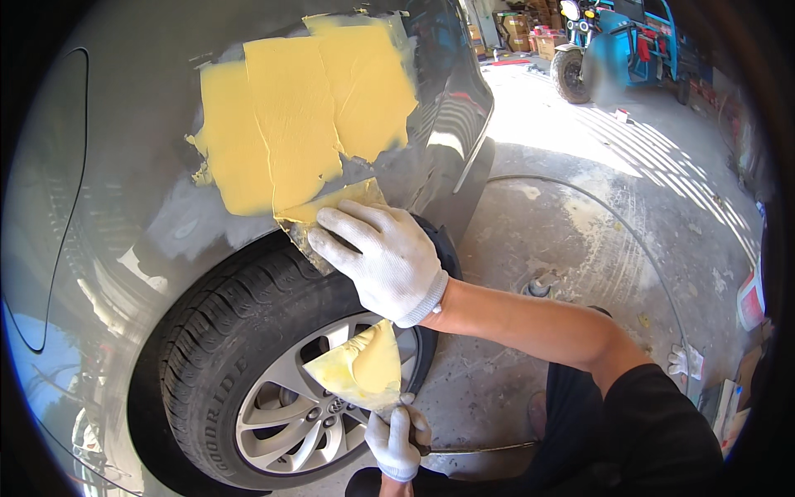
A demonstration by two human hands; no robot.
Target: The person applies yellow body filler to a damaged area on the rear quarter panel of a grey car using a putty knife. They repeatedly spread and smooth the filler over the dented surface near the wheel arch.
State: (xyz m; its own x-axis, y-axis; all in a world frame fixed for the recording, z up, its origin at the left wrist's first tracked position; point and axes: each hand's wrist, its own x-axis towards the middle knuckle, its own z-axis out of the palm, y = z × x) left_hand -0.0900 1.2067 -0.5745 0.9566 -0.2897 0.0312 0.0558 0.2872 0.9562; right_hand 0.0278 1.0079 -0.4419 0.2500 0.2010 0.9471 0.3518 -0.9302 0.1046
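Note:
Yellow body filler (286, 108) covers a broad patch of the grey car panel (116, 190) above the wheel arch. My right hand (393, 257), in a white knit glove, grips a flat, thin spreader (364, 192) smeared with filler. The spreader's edge meets the lower end of the patch. Below it, my left hand (393, 443), also gloved, is closed around the handle of a putty knife (339, 373). A thick lump of filler sits on that blade, held in front of the wheel.
The tyre (215, 356) and alloy rim (281, 414) are just beneath the panel. A hose (613, 211) curves over the concrete floor. A blue three-wheeler (633, 45) stands at the far right near cardboard boxes (515, 33). A white glove (684, 361) lies on the floor to the right.

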